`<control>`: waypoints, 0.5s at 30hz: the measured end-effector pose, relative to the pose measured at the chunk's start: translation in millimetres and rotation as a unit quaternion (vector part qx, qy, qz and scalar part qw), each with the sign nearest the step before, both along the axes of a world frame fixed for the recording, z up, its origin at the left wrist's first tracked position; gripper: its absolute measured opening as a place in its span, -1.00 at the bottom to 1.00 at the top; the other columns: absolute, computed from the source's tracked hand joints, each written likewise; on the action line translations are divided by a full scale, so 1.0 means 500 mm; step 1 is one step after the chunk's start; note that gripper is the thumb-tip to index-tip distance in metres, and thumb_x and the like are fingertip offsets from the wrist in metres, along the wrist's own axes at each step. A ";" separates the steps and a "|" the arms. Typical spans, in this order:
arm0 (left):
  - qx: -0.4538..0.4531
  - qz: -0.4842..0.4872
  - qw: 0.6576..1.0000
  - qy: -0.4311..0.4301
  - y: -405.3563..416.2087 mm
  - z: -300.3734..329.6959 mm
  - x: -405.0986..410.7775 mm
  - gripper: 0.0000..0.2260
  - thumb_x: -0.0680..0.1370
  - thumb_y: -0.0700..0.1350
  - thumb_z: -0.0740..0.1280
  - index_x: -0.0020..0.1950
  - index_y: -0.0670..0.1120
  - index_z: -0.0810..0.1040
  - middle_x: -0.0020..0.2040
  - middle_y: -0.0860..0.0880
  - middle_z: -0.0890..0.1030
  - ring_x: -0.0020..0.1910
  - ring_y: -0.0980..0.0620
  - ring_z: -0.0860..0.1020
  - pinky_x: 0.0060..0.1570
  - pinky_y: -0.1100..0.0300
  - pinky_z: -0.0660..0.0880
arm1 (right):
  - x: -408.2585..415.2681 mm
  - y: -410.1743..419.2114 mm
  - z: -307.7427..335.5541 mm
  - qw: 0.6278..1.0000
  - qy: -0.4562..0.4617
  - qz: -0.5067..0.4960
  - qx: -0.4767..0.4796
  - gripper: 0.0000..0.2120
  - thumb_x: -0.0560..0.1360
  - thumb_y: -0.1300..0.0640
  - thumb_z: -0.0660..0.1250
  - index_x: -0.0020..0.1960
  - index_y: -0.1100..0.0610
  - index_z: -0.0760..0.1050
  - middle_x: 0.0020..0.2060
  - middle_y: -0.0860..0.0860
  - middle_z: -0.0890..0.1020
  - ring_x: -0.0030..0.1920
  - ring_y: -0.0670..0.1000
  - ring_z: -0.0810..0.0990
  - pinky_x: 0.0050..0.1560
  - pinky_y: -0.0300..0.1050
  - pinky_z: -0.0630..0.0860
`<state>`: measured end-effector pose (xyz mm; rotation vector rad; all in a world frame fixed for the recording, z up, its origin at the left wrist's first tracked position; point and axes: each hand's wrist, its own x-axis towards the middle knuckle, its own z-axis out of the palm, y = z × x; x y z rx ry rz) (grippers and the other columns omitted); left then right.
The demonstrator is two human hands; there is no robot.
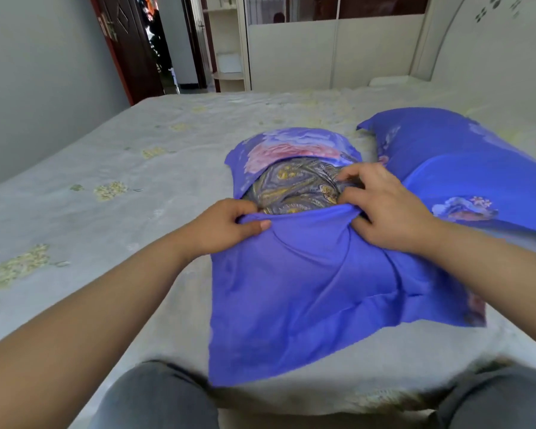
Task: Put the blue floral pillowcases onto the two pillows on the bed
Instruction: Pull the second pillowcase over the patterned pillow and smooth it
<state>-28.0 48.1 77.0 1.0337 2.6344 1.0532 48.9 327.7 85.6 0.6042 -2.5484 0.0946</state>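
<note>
A: A bedroom, pale flowered bedspread (90, 168). Which step is this?

B: The second pillow, by my reading. The finished pillow (464, 168) lies at two o'clock; the patterned pillow (294, 187) sits dead centre, partly inside the blue floral pillowcase (307, 283).

A: And the hands?

B: The left hand (226, 226) pinches the case's open hem. The right hand (387, 209) grips the hem too, fingers curled against the pillow. Next, likely, the hem must be drawn toward twelve o'clock over the exposed end.
</note>
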 end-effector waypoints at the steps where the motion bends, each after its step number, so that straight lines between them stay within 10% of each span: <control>1: -0.041 -0.027 0.998 -0.029 0.007 0.011 0.006 -0.61 0.51 0.08 0.34 -0.29 -0.22 0.44 -0.36 -0.01 0.39 -0.38 0.14 0.35 -0.34 0.26 0.31 | 0.004 -0.008 0.006 1.000 -0.016 0.025 0.001 -0.71 0.33 0.09 0.08 -0.12 0.16 0.53 0.23 0.14 0.46 0.20 0.11 0.40 0.19 -0.11 0.32; 5: -0.153 -0.089 0.981 -0.083 0.025 0.043 0.021 -0.49 0.46 0.18 0.34 -0.26 -0.31 0.47 -0.35 -0.06 0.40 -0.36 0.07 0.36 -0.31 0.20 0.31 | 0.019 -0.056 0.026 0.973 -0.219 0.051 -0.055 -0.58 0.37 -0.04 0.02 -0.10 0.19 0.55 0.26 0.00 0.51 0.23 -0.04 0.46 0.21 -0.23 0.34; 10: 0.014 -0.029 0.999 0.034 0.037 0.063 0.018 -0.75 0.49 -0.09 0.42 -0.20 -0.30 0.56 -0.22 -0.13 0.52 -0.28 0.08 0.47 -0.16 0.21 0.40 | 0.027 -0.058 0.105 0.852 -0.485 -0.039 -0.190 -0.61 0.50 -0.22 0.21 -0.29 0.06 0.54 -0.32 -0.16 0.57 -0.27 -0.18 0.54 -0.11 -0.31 0.45; 15: -0.018 -0.014 0.997 -0.068 0.051 0.074 0.041 -0.81 0.56 -0.07 0.31 -0.06 -0.18 0.61 -0.19 -0.15 0.63 -0.25 0.07 0.55 -0.14 0.10 0.53 | 0.013 -0.089 0.102 0.928 -0.334 -0.029 -0.165 -0.60 0.39 -0.23 0.35 -0.37 0.07 0.42 -0.52 -0.14 0.36 -0.48 -0.17 0.30 -0.39 -0.24 0.26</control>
